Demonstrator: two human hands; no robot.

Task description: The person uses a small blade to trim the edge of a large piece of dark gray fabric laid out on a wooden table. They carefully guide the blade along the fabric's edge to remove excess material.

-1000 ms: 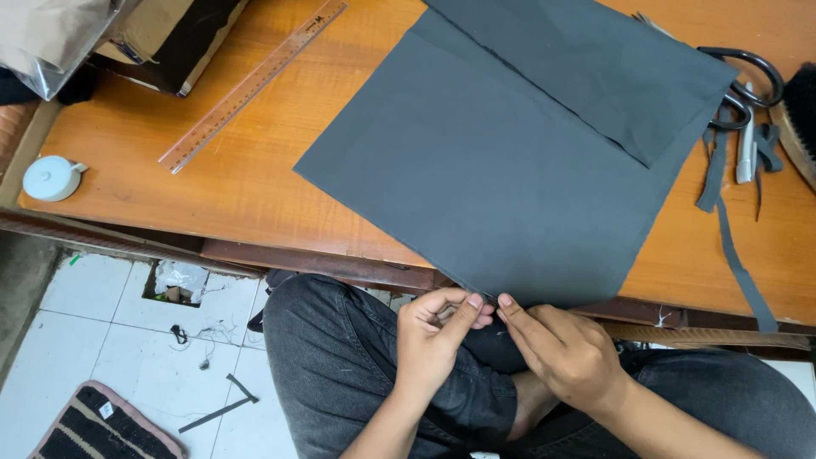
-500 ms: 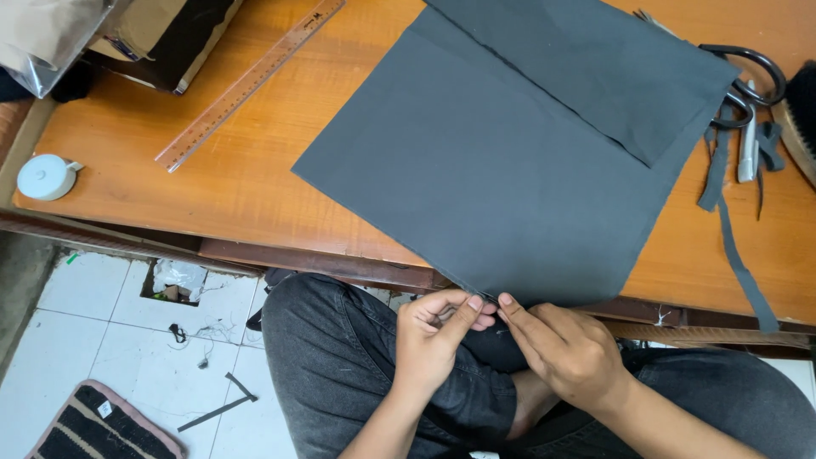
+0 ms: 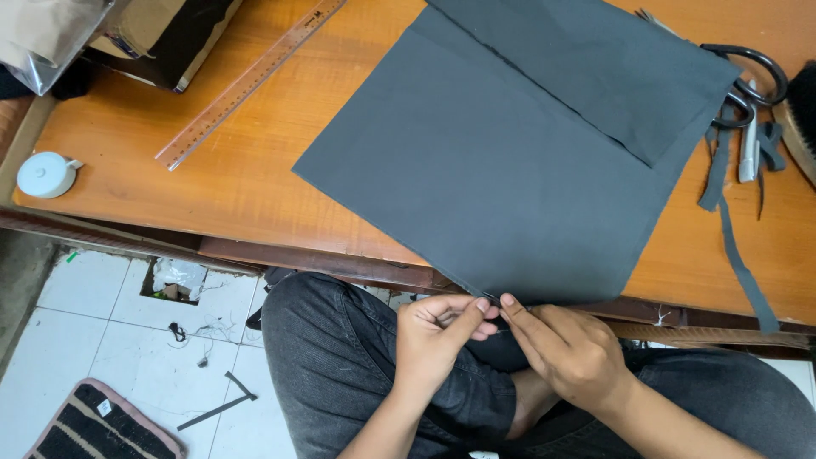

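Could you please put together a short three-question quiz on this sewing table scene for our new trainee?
1. True or false: both hands pinch the near edge of the grey fabric.
2. What lies on the table left of the fabric: A a ruler, B a hammer, C a cup?
3. Which tool lies at the table's far right corner?

Key
1. True: left hand and right hand meet there.
2. A, the ruler.
3. Scissors.
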